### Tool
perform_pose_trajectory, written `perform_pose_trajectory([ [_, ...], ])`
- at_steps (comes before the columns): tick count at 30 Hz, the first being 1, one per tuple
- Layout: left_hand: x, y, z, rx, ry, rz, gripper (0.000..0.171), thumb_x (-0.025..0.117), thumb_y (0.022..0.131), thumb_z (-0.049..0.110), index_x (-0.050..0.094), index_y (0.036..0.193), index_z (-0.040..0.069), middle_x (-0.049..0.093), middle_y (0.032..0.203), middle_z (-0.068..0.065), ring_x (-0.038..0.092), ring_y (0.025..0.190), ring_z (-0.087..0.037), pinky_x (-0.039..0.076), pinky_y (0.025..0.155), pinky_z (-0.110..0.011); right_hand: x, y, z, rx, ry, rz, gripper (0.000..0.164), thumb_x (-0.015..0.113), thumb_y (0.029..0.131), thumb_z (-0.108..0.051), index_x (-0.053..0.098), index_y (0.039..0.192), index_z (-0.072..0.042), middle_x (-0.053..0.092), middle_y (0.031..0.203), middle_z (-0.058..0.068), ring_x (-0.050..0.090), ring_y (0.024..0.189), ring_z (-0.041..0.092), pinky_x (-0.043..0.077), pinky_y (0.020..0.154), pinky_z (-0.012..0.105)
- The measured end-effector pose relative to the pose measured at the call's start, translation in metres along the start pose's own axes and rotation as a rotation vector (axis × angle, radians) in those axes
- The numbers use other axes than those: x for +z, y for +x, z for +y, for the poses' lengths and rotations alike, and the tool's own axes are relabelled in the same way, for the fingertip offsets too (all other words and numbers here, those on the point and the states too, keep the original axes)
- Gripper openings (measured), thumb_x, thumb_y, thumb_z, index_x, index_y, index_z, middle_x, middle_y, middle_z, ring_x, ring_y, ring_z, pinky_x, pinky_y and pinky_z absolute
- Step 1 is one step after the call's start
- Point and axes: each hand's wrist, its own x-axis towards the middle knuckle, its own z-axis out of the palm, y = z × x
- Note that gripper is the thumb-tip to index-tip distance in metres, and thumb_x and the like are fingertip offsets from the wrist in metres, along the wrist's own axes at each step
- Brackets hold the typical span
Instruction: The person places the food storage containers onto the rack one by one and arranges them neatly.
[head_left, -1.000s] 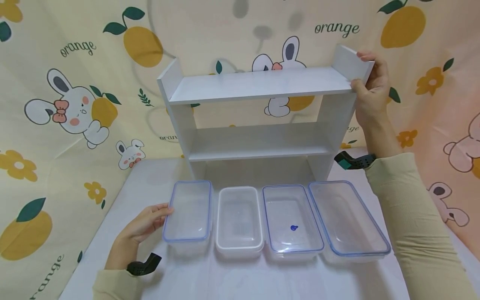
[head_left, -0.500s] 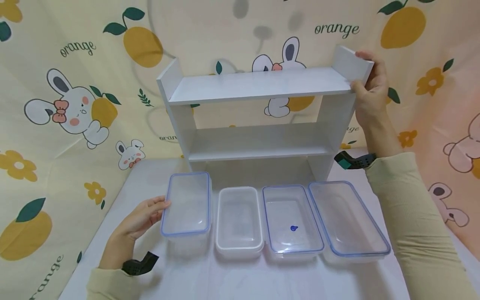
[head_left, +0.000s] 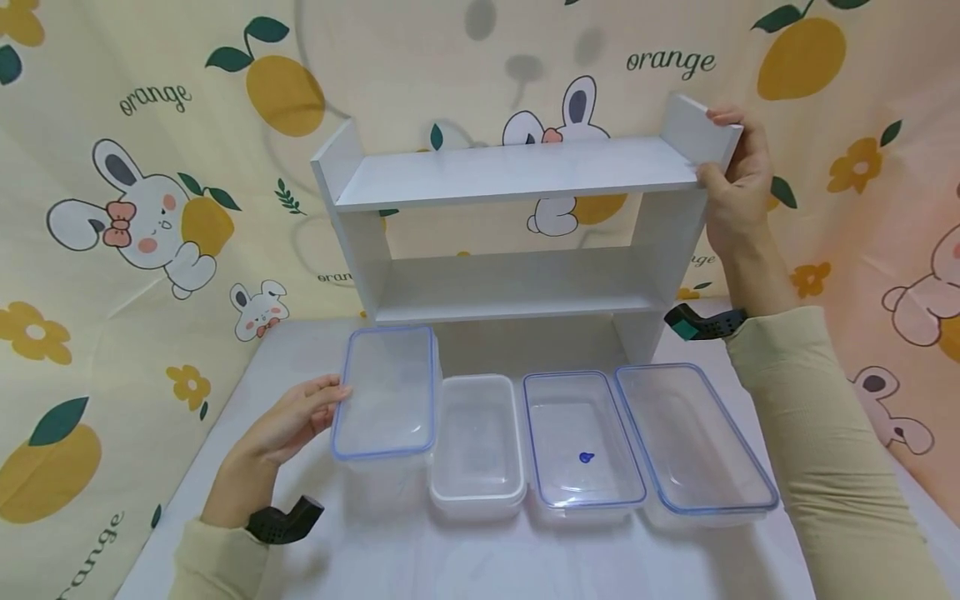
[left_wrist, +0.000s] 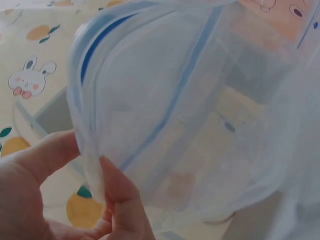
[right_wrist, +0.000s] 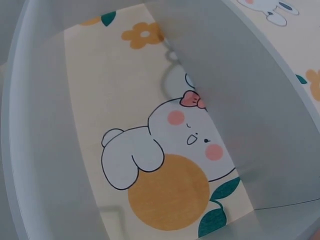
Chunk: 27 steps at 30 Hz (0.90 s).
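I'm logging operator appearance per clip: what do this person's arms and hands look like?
The left hand and right hand are ungloved. The left sleeve and right sleeve are long, plain and pale beige. Black angular wrist devices are worn on both sides; the right one has a green patch.

In the head view, the word "orange" (head_left: 671, 62) stands in dark script on the patterned backdrop (head_left: 420, 50), whole between one and two o'clock and at ten, with "range" (head_left: 99, 548) legible at eight. Near nine only "oran" (head_left: 334, 277) shows, near three "nge" (head_left: 702, 260), both beside the white shelf unit (head_left: 517, 171).
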Motion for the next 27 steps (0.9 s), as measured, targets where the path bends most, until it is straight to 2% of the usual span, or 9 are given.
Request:
perform_pose_trajectory([
  [6,0.007,0.002,0.011,-0.007,-0.054,0.000,0.011,0.047,0.100,0.019,0.057,0.098,0.019,0.060,0.084,0.016,0.058,0.082,0.000,0.046,0.083,-0.021,0.001,-0.001,0.001,0.014,-0.009,0.007,0.048,0.040,0.082,0.027,0.057,0.109,-0.009,0.051,0.129,0.005,0.039,0.127,0.024,0.030,0.120,0.036],
  [12,0.015,0.003,0.024,0.002,-0.082,0.003,0.011,0.048,0.100,0.021,0.059,0.103,0.021,0.065,0.094,0.016,0.061,0.089,-0.001,0.045,0.088,-0.023,0.000,0.000,0.001,0.011,0.001,0.005,0.049,0.039,0.082,0.027,0.056,0.110,-0.009,0.050,0.129,0.006,0.039,0.128,0.024,0.029,0.120,0.036],
  [21,0.022,0.008,0.042,0.043,-0.089,-0.019,0.017,0.048,0.100,0.022,0.065,0.099,0.023,0.066,0.095,0.016,0.060,0.091,-0.001,0.046,0.086,-0.021,-0.002,0.000,0.000,0.003,0.024,-0.008,0.048,0.039,0.082,0.027,0.055,0.111,-0.008,0.049,0.131,0.006,0.039,0.128,0.024,0.028,0.121,0.036],
  [27,0.029,0.012,0.053,0.058,-0.141,-0.002,0.016,0.049,0.099,0.020,0.065,0.099,0.021,0.066,0.093,0.014,0.061,0.090,-0.002,0.048,0.083,-0.019,-0.001,0.000,0.000,0.011,0.011,-0.003,0.049,0.038,0.082,0.027,0.056,0.110,-0.008,0.050,0.129,0.006,0.039,0.127,0.024,0.029,0.120,0.036],
])
